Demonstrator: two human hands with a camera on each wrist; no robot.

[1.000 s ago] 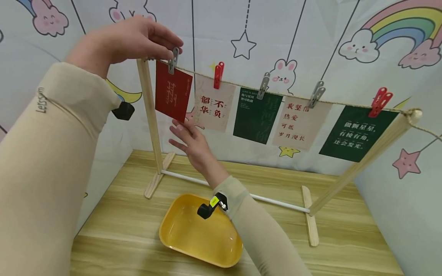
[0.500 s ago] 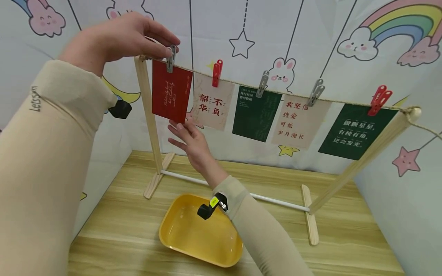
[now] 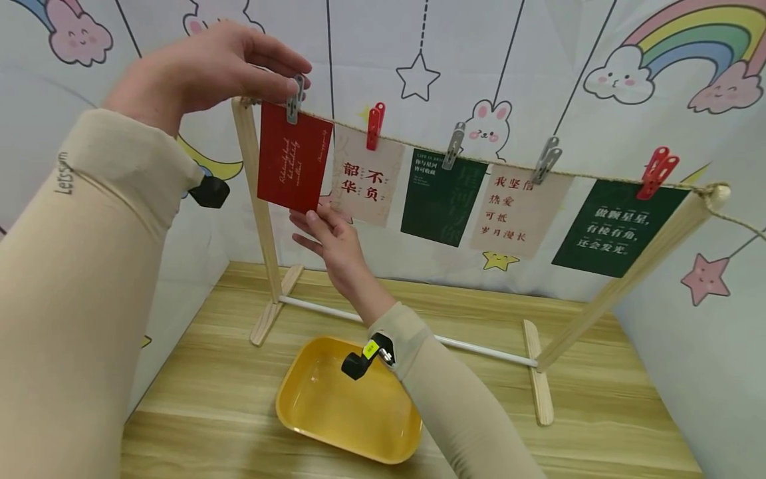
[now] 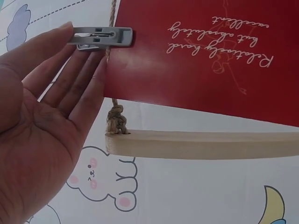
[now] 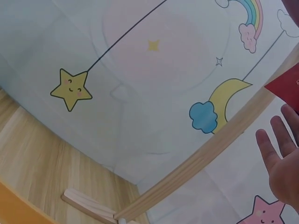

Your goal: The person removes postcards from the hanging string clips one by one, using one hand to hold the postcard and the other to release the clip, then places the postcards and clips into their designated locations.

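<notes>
At the rope's left end, my left hand (image 3: 215, 70) pinches the handles of a grey clothespin (image 3: 295, 100) between thumb and fingers. The clothespin sits over the rope (image 4: 112, 14) at the top of a red card (image 3: 293, 156) with white script. In the left wrist view the thumb presses the handle end of the clothespin (image 4: 105, 37). My right hand (image 3: 341, 249) is at the card's lower right corner, thumb in front and fingers partly behind, pinching it. The right wrist view catches just that card's corner (image 5: 287, 86) and part of the right hand (image 5: 285, 172).
Right along the rope hang two beige cards (image 3: 368, 179) (image 3: 517, 213) and two green cards (image 3: 443, 199) (image 3: 619, 229), under red and grey clothespins. Wooden posts (image 3: 260, 213) (image 3: 634, 279) and a white rod (image 3: 485, 350) form the stand. A yellow tray (image 3: 290, 426) lies in front.
The red card has swung to face forward more squarely, its lower edge shifting left. My right thumb has come up onto its corner. The left hand keeps hold of the clothespin.
</notes>
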